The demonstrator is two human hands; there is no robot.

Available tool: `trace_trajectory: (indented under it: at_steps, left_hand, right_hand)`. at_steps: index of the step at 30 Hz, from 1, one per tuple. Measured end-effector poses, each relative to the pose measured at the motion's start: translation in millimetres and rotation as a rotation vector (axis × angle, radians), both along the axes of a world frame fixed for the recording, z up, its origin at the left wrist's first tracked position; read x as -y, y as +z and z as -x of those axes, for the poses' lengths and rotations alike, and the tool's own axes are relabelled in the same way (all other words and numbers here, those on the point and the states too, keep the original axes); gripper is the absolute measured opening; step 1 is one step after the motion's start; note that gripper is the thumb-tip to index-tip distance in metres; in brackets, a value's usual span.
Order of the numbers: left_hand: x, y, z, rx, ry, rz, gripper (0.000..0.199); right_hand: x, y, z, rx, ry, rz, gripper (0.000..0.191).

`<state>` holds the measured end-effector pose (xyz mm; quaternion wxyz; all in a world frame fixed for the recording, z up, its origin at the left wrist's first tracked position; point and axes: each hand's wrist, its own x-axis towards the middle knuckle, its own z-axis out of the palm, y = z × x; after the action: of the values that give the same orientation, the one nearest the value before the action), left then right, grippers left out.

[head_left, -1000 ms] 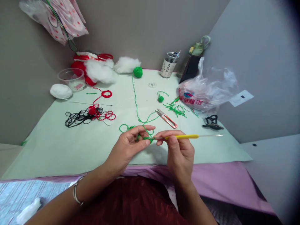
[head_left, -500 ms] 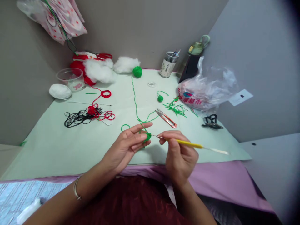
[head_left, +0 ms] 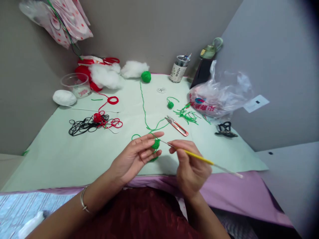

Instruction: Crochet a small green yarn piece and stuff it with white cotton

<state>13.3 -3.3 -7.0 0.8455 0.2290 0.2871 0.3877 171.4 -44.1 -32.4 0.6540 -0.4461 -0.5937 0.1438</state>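
My left hand (head_left: 139,153) pinches a small green crochet piece (head_left: 156,143) between thumb and fingers. Green yarn (head_left: 144,111) runs over its forefinger and back to a green yarn ball (head_left: 146,77) at the rear of the table. In my right hand (head_left: 191,162) is a crochet hook (head_left: 199,157) with a yellow handle, held like a pen. Its thin metal tip reaches the upper right edge of the green piece; whether a loop sits on it is too small to tell. More green crochet shows below the left fingers.
Thread snips (head_left: 177,126) lie just beyond my hands, with green yarn scraps (head_left: 186,114) to their right. Tangled black cord (head_left: 83,125) and red yarn (head_left: 113,100) lie left. White stuffing (head_left: 106,75), a pen jar (head_left: 178,69) and a plastic bag (head_left: 216,99) stand farther back.
The crochet hook's handle end has dipped downward, and its shaft slants more steeply. The green piece has turned a little in my left fingers, showing more of its side.
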Motion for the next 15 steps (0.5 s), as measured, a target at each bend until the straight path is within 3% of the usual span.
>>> trace_trajectory:
  at_steps: [3,8,12,15]
  left_hand:
    - [1,-0.3,0,-0.070,0.046,-0.094,0.031]
    - [6,-6.1,-1,-0.230,0.066,-0.354,0.031]
    - [5,-9.9,4,-0.311,0.071,-0.412,0.028]
    - [5,-9.8,7,-0.365,0.082,-0.445,0.030]
  right_hand:
    - [-3,4.9,0,-0.262,0.105,0.122,0.022]
    - [-5,3.3,1,-0.229,0.171,0.176,0.018]
    - [-7,-0.4,-2,-0.419,0.263,0.243,0.019]
    - [-5,2.6,-4,-0.403,0.290,0.241,0.021]
